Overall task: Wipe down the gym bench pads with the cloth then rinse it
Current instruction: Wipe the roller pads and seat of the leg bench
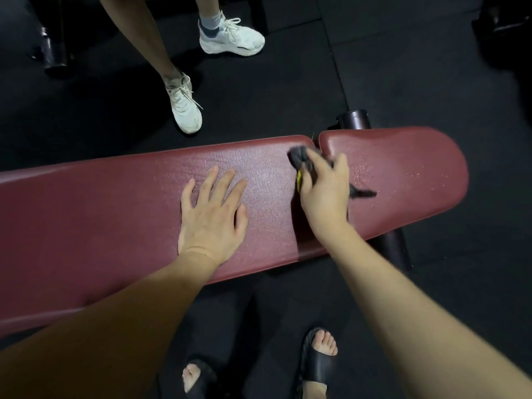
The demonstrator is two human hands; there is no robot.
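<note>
A dark red gym bench lies across the view, with a long pad (pixel 115 203) on the left and a shorter rounded pad (pixel 408 174) on the right, split by a narrow gap. My right hand (pixel 325 191) presses a crumpled dark grey cloth (pixel 300 156) with a yellow edge onto the bench at that gap. One corner of the cloth sticks out to the right of the hand. The short pad shows small wet drops. My left hand (pixel 213 217) rests flat on the long pad with its fingers spread.
Another person's legs in white sneakers (pixel 184 105) stand on the black rubber floor just beyond the bench. A black bench frame tube (pixel 352 119) shows behind the gap and a leg (pixel 394 249) below the short pad. My feet in black slides (pixel 319 358) are near the bottom.
</note>
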